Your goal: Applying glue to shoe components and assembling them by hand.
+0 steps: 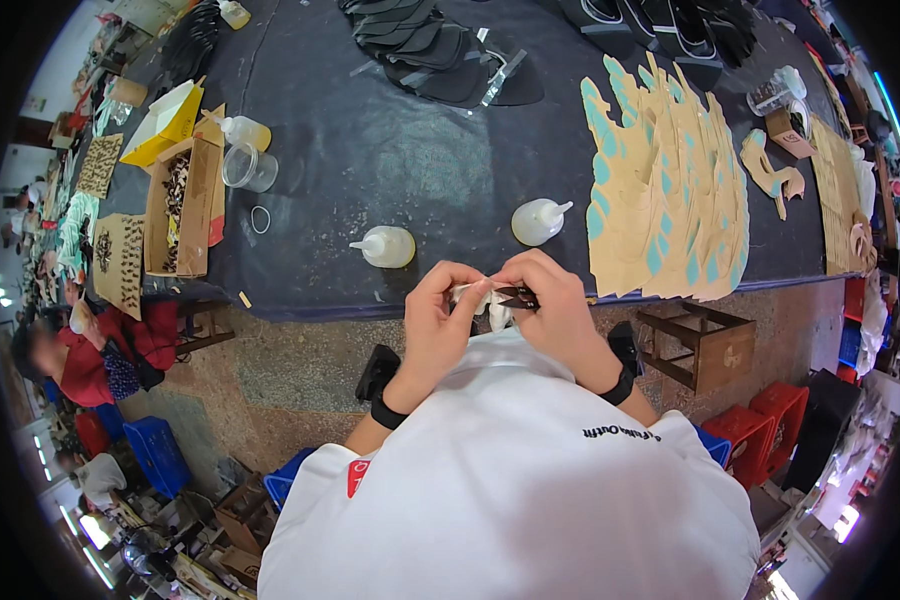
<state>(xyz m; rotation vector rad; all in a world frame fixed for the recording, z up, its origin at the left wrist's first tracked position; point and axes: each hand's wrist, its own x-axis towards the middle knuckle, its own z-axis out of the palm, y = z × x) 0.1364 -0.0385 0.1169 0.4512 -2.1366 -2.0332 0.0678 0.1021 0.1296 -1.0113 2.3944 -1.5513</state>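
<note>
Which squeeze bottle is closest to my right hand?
The squeeze bottle just beyond your right hand, its nozzle pointing right. The other nearby bottle is beyond your left hand, nozzle pointing left; others are farther left.

The held white piece (500,317) is looking soft and crumpled, its material unclear. The table cover (310,100) is showing a smooth, faintly shiny finish with scuffs. The squeeze bottles (387,248) are showing translucent plastic; the tan sheets (670,190) are appearing matt and papery. The shirt (460,480) is showing matt cloth, the stool (727,357) wood.
</note>
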